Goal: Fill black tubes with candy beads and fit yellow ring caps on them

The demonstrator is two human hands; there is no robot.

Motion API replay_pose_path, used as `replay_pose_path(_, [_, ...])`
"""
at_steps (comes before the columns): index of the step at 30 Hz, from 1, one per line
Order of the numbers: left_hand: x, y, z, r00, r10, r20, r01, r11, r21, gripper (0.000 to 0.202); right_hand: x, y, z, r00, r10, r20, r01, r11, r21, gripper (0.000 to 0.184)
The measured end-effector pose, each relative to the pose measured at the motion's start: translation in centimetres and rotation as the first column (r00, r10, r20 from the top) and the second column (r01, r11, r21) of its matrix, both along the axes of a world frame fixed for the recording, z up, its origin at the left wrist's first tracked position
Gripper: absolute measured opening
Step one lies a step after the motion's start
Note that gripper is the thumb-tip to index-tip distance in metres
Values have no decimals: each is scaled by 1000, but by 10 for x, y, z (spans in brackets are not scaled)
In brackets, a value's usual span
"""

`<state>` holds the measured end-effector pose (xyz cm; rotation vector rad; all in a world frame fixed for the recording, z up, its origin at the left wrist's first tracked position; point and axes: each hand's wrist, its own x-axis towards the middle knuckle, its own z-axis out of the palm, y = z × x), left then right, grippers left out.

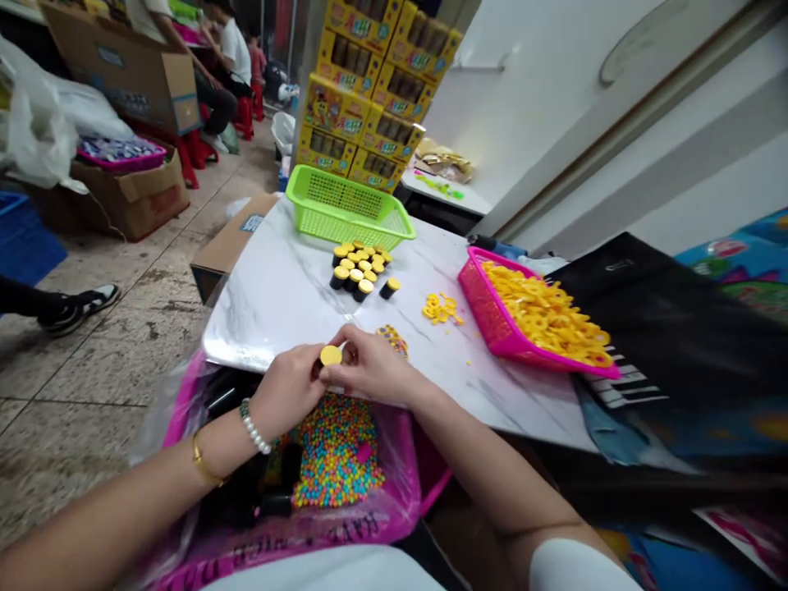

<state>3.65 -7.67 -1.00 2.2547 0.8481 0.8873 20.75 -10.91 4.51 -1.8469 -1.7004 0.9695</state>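
My left hand (289, 384) and my right hand (373, 365) meet over the near edge of the table, both closed around a small tub with a round yellow cap (331, 355). Most of the tub's body is hidden by my fingers. Right below them, a plastic-lined pink tray (403, 460) holds many tiny colourful balls (338, 460), with black tubes (231, 390) on its left side. Just beyond my hands stands a cluster of black tubs with yellow caps (363, 263), with one set slightly apart. A small patterned piece (392, 338) lies partly behind my right hand.
A green basket (350, 217) stands at the table's far end. On the right, a pink basket (492, 332) is heaped with yellow rings (542, 312); several loose yellow rings (440, 309) lie beside it. Yellow boxes (375, 90) are stacked behind. People sit at the far left.
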Motion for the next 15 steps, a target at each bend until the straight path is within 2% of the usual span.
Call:
replay_pose_path(2, [-8,-6,-5,995,-12,97,9,1000,26,32,9,14,4,989,-107,107,96,990,103,22])
replay_pose_path(4, [-18,-14,-13,993,-64,95,55,994,92,27,21,31,5,956,-242,168,210,960,186,21])
replay_pose_path(6, [-27,-20,-22,983,-158,-97,173,970,171,13,34,43,1,928,-325,183,282,932,228,23])
replay_pose_path(7, [-31,-21,-26,955,-183,-231,230,953,195,14,40,45,-2,925,-336,178,293,928,228,23])
replay_pose_path(9, [-35,-19,-33,868,-162,-470,287,935,207,18,51,42,-7,934,-326,146,293,933,206,22])
replay_pose_path(11, [-36,-13,-37,784,-113,-610,286,939,193,18,67,31,-10,927,-353,125,320,921,221,28])
replay_pose_path(13, [-34,-7,-39,733,-131,-668,295,945,138,14,93,18,-10,843,-504,188,418,834,360,27])
replay_pose_path(14, [-33,-4,-39,717,-145,-681,298,948,113,14,108,13,-11,755,-604,256,468,770,433,27])
replay_pose_path(15, [-31,-3,-40,705,-153,-692,298,950,93,20,125,8,-12,655,-665,359,495,736,462,28])
